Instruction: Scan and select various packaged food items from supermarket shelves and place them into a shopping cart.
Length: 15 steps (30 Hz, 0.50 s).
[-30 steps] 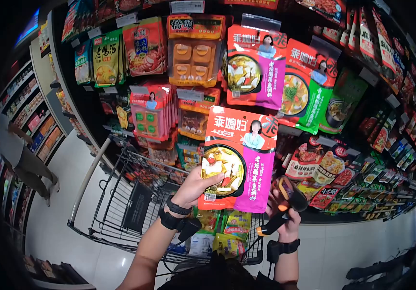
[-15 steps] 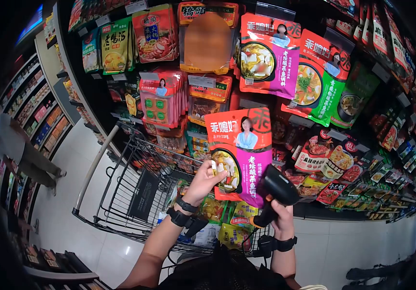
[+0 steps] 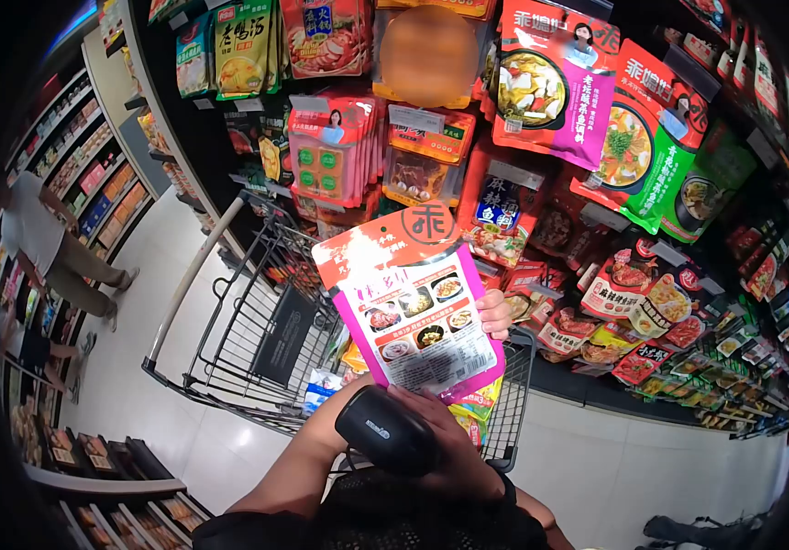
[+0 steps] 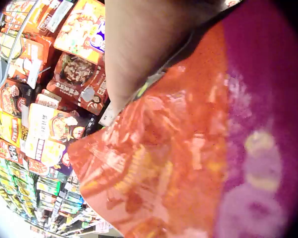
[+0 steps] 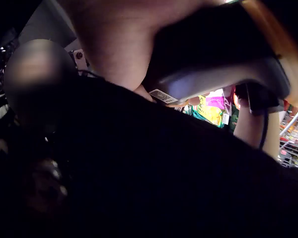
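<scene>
A red and purple pouch of fish seasoning (image 3: pixel 417 321) is tilted in front of my chest, its back with small dish photos facing me. My left hand (image 3: pixel 495 313) reaches behind it and grips it, fingertips wrapped over the right edge. The left wrist view has the front of the pouch (image 4: pixel 179 148) filling most of the frame beside the hand (image 4: pixel 139 44). My right hand (image 3: pixel 454 449) holds a black handheld barcode scanner (image 3: pixel 387 429) close below the lower edge of the pouch. In the right wrist view the scanner (image 5: pixel 213 79) shows an orange edge.
A wire shopping cart (image 3: pixel 220 339) with several packets stands under my hands. Ahead, hanging seasoning pouches (image 3: pixel 555 82) cover the shelf rack. Two people, one a person in a light top (image 3: pixel 46 229), are in the aisle at left. Trays of goods (image 3: pixel 110 458) are at lower left.
The pouch has turned from front to back and moved left, with my left hand now behind it. The scanner has swung from the pouch's right side to below it, at lower left.
</scene>
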### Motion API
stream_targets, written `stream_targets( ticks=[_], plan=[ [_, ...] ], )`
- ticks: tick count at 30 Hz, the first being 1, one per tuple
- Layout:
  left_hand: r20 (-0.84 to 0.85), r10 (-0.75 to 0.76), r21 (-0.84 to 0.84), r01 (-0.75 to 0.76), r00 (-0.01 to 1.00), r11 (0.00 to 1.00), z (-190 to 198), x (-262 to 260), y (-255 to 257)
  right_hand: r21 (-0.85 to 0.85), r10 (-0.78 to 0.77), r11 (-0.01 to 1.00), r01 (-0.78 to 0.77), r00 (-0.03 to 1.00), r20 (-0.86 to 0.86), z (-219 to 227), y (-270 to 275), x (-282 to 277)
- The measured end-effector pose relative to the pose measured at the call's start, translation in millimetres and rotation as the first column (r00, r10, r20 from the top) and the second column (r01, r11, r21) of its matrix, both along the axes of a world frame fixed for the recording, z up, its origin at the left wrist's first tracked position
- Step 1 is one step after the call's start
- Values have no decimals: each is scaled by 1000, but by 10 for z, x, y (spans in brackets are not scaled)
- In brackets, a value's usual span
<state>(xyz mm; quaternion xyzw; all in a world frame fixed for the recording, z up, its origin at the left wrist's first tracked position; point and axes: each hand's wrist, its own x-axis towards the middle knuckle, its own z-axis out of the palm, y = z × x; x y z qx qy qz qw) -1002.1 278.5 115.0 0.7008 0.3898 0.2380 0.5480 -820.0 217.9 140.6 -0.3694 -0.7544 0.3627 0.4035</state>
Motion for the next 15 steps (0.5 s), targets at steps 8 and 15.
stream_targets(
  ticks=[8, 15],
  plan=[
    [229, 23, -238, 33, 973, 971, 52, 35, -41, 14, 57, 998, -58, 997, 54, -103, -5, -18],
    [353, 144, -469, 41, 924, 882, 219, 293, 107, 69, -25, 998, 11, 979, 203, -127, -76, 16]
  ],
)
